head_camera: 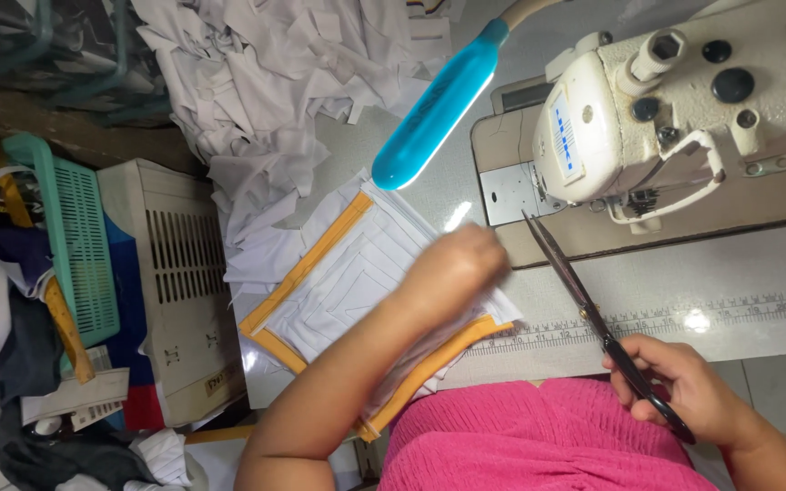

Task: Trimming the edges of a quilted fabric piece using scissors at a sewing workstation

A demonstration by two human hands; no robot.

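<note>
Baskets (75, 245) of fabric stand leftmost, within reach. Left hand (455, 266), blurred so its spread cannot be told, rests on the white pieces (347, 273), steadying them on the surface (757, 318). Right hand (684, 386) grips scissors (584, 305), blades toward the sewing machine (684, 109).

The person wears a bright pink top (539, 436) of a crinkled, finely ribbed cloth, its small ridges running in wavy rows across the front. It fills the lower middle of the head view, seen from above. Both arms are bare from as far up as the picture shows, with no sleeve over either forearm. The left hand (455, 268) is blurred, so its fingers cannot be told apart, and no ring, watch or bracelet can be made out on it or its wrist. The right hand (684, 386) is sharper; its wrist is bare too, and no glove covers either hand.
</note>
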